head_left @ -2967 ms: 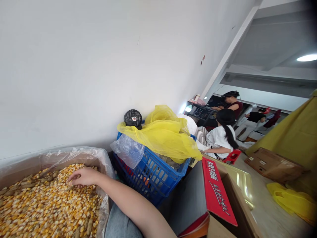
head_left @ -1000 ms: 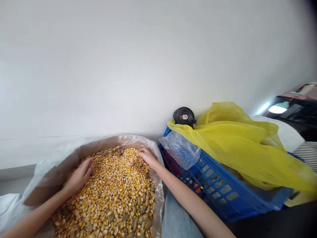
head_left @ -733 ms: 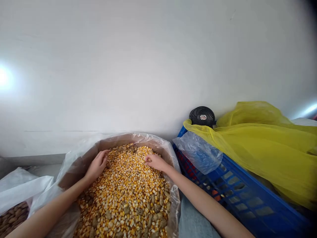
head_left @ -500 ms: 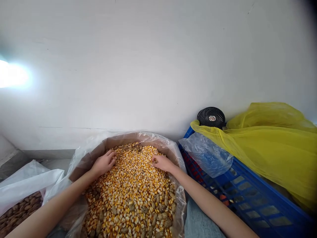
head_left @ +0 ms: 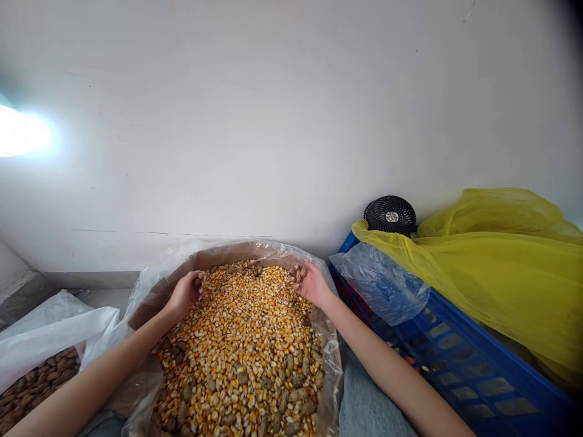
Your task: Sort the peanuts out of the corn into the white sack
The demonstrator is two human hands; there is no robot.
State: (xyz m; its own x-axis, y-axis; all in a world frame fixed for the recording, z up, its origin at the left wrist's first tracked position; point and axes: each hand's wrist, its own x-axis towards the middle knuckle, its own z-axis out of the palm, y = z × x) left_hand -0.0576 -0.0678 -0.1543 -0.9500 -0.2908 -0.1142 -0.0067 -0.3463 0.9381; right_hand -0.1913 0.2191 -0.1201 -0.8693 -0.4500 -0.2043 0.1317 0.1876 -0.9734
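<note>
left hand half-curled, any hold unclear; right hand cupped around brown peanuts, both near the far rim of a plastic-lined carton of corn kernels; blue crate alongside.

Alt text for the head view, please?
A bare left hand and right hand, the right cupping brown pieces, rest over yellow corn kernels mixed with brown peanut pods in a plastic-lined cardboard box. A blue plastic crate sits to the right.

The kernels in front of me look glossy and hard, among rough, matt pods. Thin, shiny plastic liner covers a cardboard box, and beside me a smooth blue plastic crate lies under glossy yellow film.
</note>
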